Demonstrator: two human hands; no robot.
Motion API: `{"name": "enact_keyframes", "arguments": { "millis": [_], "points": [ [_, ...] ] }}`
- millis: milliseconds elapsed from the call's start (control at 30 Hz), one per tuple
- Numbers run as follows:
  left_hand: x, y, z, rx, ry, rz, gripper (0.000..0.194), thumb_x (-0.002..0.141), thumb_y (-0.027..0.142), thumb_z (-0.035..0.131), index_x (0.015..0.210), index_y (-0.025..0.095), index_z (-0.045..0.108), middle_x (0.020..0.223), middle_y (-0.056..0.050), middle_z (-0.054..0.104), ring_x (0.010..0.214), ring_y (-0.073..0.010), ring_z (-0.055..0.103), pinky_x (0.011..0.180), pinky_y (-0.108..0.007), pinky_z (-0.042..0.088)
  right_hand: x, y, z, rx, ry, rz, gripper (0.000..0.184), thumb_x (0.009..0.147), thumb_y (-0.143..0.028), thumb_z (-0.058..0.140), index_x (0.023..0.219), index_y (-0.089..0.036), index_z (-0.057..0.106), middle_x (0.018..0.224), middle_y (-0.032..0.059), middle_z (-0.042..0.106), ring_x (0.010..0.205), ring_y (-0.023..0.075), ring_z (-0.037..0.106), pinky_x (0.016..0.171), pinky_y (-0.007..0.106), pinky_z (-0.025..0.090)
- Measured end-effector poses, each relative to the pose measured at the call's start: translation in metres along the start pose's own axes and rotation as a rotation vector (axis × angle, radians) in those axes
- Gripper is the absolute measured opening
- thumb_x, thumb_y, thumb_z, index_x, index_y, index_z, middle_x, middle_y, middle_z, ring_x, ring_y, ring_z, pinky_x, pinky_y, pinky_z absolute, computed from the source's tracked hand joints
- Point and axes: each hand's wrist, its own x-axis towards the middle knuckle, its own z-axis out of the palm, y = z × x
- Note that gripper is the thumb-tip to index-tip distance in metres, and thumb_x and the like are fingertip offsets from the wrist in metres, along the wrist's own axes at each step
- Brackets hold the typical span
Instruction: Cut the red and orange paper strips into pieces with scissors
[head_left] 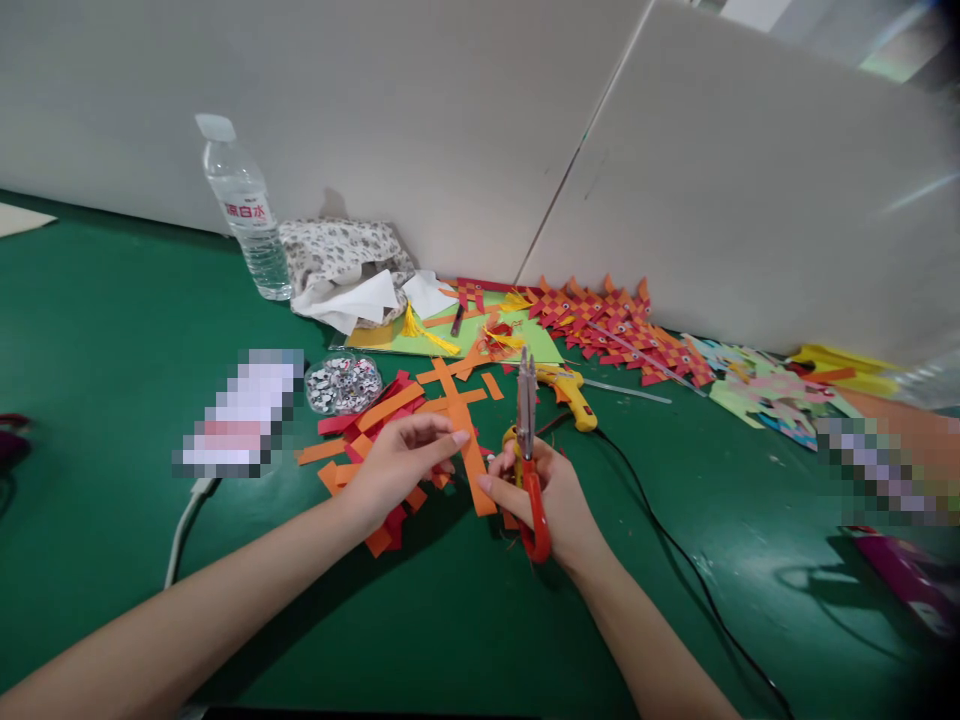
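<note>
My left hand pinches an orange paper strip between thumb and fingers, above a pile of red and orange strips. The strip slants from upper left to lower right, and other orange pieces show near its upper end. My right hand is closed around scissors with red and yellow handles, their blades pointing up and away from me. Its thumb reaches the strip's lower right edge. Whether the thumb presses on the strip, I cannot tell.
Behind my hands lie a yellow glue gun with a black cord, woven red-orange paper fish and a green sheet. Further left are a tub of googly eyes, a phone, a water bottle and a patterned tissue pouch.
</note>
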Motion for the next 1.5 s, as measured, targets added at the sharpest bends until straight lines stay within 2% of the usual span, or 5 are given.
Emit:
{"name": "enact_keyframes", "arguments": {
  "millis": [133,333,500,1133,1500],
  "points": [
    [0.0007,-0.0001,-0.0036,-0.045,-0.016,0.033,0.026,0.065,0.034,0.075,0.073,0.017,0.057,0.059,0.006,0.056,0.05,-0.0058,0.055,0.047,-0.016,0.042,-0.001,-0.0007,-0.0004,-0.16,0.034,-0.044,0.035,0.058,-0.031,0.076,0.07,-0.021,0.045,0.061,-0.0051,0.053,0.054,0.0096,0.046,0.052,0.023,0.04],
    [0.0,0.0048,-0.0059,-0.103,0.002,0.078,0.024,0.067,0.033,0.075,0.072,0.017,0.059,0.062,0.005,0.057,0.05,-0.0045,0.054,0.048,-0.016,0.046,-0.0043,-0.001,-0.0022,-0.616,0.1,-0.164,0.034,0.063,-0.035,0.071,0.068,-0.022,0.039,0.057,-0.0075,0.045,0.05,0.0091,0.037,0.047,0.021,0.033],
    [0.0002,0.0065,-0.0065,-0.105,-0.021,0.098,0.022,0.069,0.032,0.073,0.07,0.015,0.06,0.061,0.005,0.056,0.049,-0.0035,0.052,0.048,-0.014,0.046,-0.0061,-0.002,-0.0009,-0.752,0.089,-0.216,0.035,0.063,-0.036,0.07,0.069,-0.022,0.039,0.06,-0.007,0.044,0.052,0.0094,0.037,0.048,0.021,0.033],
    [-0.002,0.007,-0.0078,-0.121,-0.055,0.069,0.019,0.071,0.031,0.071,0.07,0.016,0.06,0.06,0.005,0.054,0.05,-0.0044,0.051,0.05,-0.016,0.046,-0.0038,0.0046,-0.0027,-0.799,0.072,-0.237,0.037,0.065,-0.041,0.07,0.07,-0.023,0.038,0.064,-0.0046,0.049,0.051,0.0096,0.036,0.048,0.022,0.031],
    [-0.0029,0.0087,-0.0049,-0.091,-0.075,0.024,0.02,0.069,0.031,0.072,0.075,0.014,0.062,0.059,0.004,0.054,0.049,-0.0046,0.05,0.05,-0.017,0.043,-0.0045,0.0015,-0.002,-0.774,0.083,-0.247,0.04,0.063,-0.044,0.07,0.065,-0.022,0.036,0.058,-0.0058,0.044,0.05,0.0095,0.036,0.046,0.022,0.031]
  ]
}}
